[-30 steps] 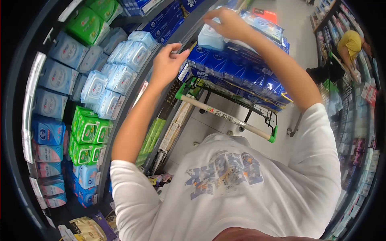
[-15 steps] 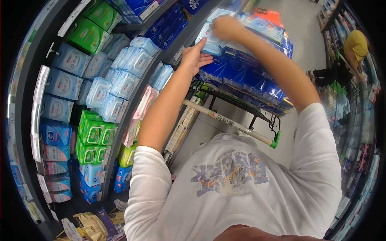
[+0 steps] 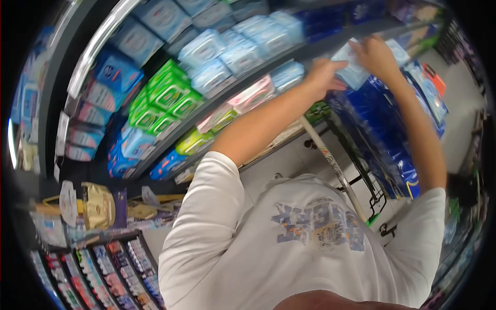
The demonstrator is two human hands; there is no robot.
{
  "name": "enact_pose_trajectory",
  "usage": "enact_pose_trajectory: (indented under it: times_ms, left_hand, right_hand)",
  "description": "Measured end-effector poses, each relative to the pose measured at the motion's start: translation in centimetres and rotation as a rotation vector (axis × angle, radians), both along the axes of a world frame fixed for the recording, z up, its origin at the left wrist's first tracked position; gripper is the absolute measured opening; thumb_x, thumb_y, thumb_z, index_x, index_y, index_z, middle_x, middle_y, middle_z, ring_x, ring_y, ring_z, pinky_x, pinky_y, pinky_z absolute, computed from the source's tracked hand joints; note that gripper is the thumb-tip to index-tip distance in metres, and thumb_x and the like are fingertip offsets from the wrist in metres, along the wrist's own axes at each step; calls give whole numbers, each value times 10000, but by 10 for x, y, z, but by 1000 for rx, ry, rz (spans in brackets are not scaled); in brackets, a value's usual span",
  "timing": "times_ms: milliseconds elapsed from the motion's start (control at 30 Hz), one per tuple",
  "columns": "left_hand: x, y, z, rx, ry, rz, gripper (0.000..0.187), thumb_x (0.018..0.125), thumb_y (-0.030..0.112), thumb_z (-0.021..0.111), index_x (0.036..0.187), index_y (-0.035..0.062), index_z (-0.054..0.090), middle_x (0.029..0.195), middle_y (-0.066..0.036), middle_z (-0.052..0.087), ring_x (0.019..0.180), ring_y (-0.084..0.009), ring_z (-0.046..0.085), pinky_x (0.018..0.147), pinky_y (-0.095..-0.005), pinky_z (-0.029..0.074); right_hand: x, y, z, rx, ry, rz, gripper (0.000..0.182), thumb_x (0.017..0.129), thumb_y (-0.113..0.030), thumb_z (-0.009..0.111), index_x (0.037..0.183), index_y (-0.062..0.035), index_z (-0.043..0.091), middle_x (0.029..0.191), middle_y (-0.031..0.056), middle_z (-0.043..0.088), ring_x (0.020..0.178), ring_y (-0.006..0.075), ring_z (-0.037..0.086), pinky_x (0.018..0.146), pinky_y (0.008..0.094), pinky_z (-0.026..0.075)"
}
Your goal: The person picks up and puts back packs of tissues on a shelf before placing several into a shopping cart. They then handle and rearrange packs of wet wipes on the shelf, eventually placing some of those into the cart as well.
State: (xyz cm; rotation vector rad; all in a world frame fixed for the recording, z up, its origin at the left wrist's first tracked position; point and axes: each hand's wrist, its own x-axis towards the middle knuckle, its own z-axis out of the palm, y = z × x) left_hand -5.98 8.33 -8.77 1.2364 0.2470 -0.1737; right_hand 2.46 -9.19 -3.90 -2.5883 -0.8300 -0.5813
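Observation:
A light-blue pack of wipes [image 3: 351, 70] rests on top of the blue tissue packs [image 3: 380, 132] heaped on the shopping cart. My right hand [image 3: 376, 57] is closed over its upper right edge, fingers bent down onto it. At the pack's left side is my left hand [image 3: 324, 75], with thumb and fingers apart and their tips close against it. Motion blurs both hands a little. Another light-blue pack [image 3: 398, 51] shows just beyond my right hand. The cart's pale handle bar [image 3: 333, 160] runs below the tissue packs.
Shelves on the left hold light-blue wipes packs [image 3: 240, 54], green wipes packs [image 3: 165, 98] and pink packs [image 3: 253, 93]. A gold pouch [image 3: 98, 206] hangs at the lower left. An orange-red item [image 3: 434, 80] lies past the load, with grey aisle floor [image 3: 462, 101] to its right.
The view has turned left, so shelves, cart and hands sit farther right or tilted. Both hands remain at the wipes pack. The person in yellow is out of view.

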Motion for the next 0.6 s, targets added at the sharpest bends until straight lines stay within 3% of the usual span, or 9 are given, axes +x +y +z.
enact_pose_trajectory:
  times_ms: [33, 133, 300, 367, 400, 467, 500, 533, 600]
  left_hand:
    - [-14, 19, 10, 16, -48, 32, 466, 896, 265, 704, 1133, -99, 536, 1023, -252, 626, 859, -366, 688, 775, -437, 597]
    - [-32, 57, 23, 54, -175, 42, 416, 895, 241, 719, 1099, -56, 511, 997, -199, 631, 812, -293, 686, 729, -396, 597]
    - [-62, 136, 40, 200, -278, 233, 446, 878, 231, 754, 1134, -46, 515, 1004, -171, 646, 815, -252, 685, 690, -352, 593]
    - [-72, 166, 48, 430, -391, 321, 491, 866, 218, 772, 1190, -50, 518, 1018, -171, 659, 831, -226, 683, 675, -326, 586]
    - [-77, 182, 50, 428, -391, 337, 491, 866, 218, 772, 1190, -50, 518, 1018, -171, 659, 831, -226, 683, 675, -326, 586]
    - [-87, 213, 55, 761, -457, 322, 560, 859, 227, 784, 1254, -58, 508, 1042, -173, 668, 843, -201, 680, 663, -315, 575]
    - [-94, 226, 59, 761, -453, 335, 560, 859, 227, 784, 1254, -58, 508, 1042, -173, 668, 843, -201, 680, 663, -315, 575]
    - [-101, 238, 64, 875, -442, 332, 570, 857, 236, 787, 1263, -56, 513, 1044, -166, 671, 838, -188, 676, 663, -309, 569]
    - [-115, 258, 73, 1133, -411, 351, 567, 832, 272, 803, 1253, -22, 561, 1060, -142, 676, 841, -173, 676, 690, -315, 556]
  right_hand:
    - [-8, 21, 6, -2, 3, 46, 461, 904, -388, 650, 849, 65, 718, 885, 281, 661, 889, 420, 657, 815, 481, 526]
    - [-24, 50, 19, 214, 9, 189, 510, 823, -416, 740, 1104, 9, 722, 1046, 198, 667, 981, 375, 651, 889, 426, 513]
    - [-16, 117, 9, 393, -34, 403, 584, 801, -447, 765, 1254, -91, 672, 1149, 184, 671, 1086, 321, 651, 916, 397, 514]
    - [-27, 150, 12, 516, 451, 517, 673, 798, -439, 785, 1352, -111, 590, 1231, 203, 643, 1119, 300, 643, 902, 380, 520]
    - [-47, 162, 24, 475, 456, 510, 755, 815, -333, 813, 1429, -47, 479, 1203, 159, 634, 1082, 217, 613, 908, 331, 495]
    - [-44, 196, 4, 515, 368, 566, 781, 809, -319, 821, 1438, -37, 453, 1199, 168, 633, 1051, 226, 628, 902, 338, 500]
    - [-45, 211, -3, 562, 281, 609, 809, 803, -306, 829, 1448, -28, 427, 1195, 177, 631, 1020, 235, 642, 896, 345, 506]
    - [-51, 221, 2, 573, 471, 625, 886, 776, -308, 852, 1461, -8, 377, 1186, 196, 626, 1013, 238, 649, 861, 342, 526]
    - [-58, 248, -4, 622, 478, 632, 908, 762, -316, 862, 1460, -2, 373, 1185, 200, 624, 1017, 235, 648, 838, 332, 533]
